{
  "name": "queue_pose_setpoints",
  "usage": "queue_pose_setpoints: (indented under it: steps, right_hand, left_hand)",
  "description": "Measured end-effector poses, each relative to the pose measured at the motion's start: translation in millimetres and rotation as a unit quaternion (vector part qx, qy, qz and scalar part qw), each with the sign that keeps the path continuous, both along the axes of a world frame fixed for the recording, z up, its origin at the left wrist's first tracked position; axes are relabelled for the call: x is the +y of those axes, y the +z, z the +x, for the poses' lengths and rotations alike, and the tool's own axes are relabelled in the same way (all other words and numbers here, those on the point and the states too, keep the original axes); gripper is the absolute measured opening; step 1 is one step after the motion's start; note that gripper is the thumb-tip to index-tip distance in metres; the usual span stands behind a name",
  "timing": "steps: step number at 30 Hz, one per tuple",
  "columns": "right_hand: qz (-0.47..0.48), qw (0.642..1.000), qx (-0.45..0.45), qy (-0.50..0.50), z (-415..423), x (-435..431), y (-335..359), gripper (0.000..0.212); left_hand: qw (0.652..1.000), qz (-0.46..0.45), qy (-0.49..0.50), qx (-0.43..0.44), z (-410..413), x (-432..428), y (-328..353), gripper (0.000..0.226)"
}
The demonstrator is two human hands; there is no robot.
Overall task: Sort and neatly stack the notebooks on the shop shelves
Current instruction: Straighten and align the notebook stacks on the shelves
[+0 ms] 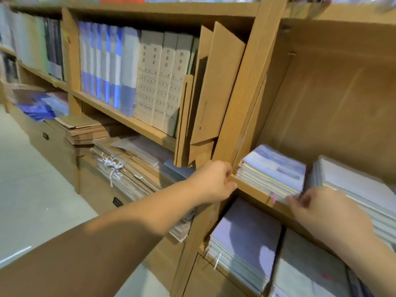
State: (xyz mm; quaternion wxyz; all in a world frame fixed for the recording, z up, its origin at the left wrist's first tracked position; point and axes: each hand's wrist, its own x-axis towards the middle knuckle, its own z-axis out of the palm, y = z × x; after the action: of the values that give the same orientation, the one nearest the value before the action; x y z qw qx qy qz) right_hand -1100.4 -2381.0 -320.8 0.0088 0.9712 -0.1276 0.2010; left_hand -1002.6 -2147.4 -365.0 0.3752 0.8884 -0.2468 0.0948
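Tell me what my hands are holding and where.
The notebook stack: left hand at its near left corner, right hand pinching its near right corner.

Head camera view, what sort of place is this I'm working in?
Probably a stationery shop: light wooden shelves hold flat stacks of pale blue notebooks, upright beige cardboard file boxes with printed spines, and piles of brown paper folders.

shelf (254, 190) | blue notebook stack (276, 168); grey notebook stack (353, 187) just beside

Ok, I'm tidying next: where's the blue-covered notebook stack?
Head view, right of centre: blue-covered notebook stack on the shelf board, between left hand and right hand.
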Motion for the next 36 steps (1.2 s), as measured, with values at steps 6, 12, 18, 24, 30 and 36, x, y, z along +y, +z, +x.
queue_pose_setpoints:
  steps: [6, 12, 18, 24, 30, 36]
  right_hand:
    - [0.133, 0.990, 0.049, -0.009, 6, 5, -8, 0.063]
    - [0.147, 0.988, 0.028, -0.032, 8, 11, -10, 0.049]
    - [0.197, 0.979, 0.035, -0.041, 11, 15, -10, 0.040]
    - [0.181, 0.982, 0.036, -0.043, 10, 15, -9, 0.040]
    - [0.168, 0.981, 0.078, -0.051, 9, 11, 7, 0.050]
    - [0.145, 0.981, 0.092, -0.086, 15, 17, 15, 0.050]
  left_hand:
    - [0.998, 0.069, 0.010, 0.004, 24, -9, 10, 0.019]
    - [0.995, 0.081, -0.047, 0.029, 37, -19, 9, 0.029]
    - [0.992, 0.122, -0.023, -0.024, 42, -27, 6, 0.036]
    - [0.993, 0.115, -0.013, -0.039, 40, -28, 1, 0.035]
    - [0.993, 0.116, -0.026, -0.019, 43, -21, 25, 0.024]
    - [0.979, 0.194, -0.017, -0.068, 37, -25, 33, 0.034]
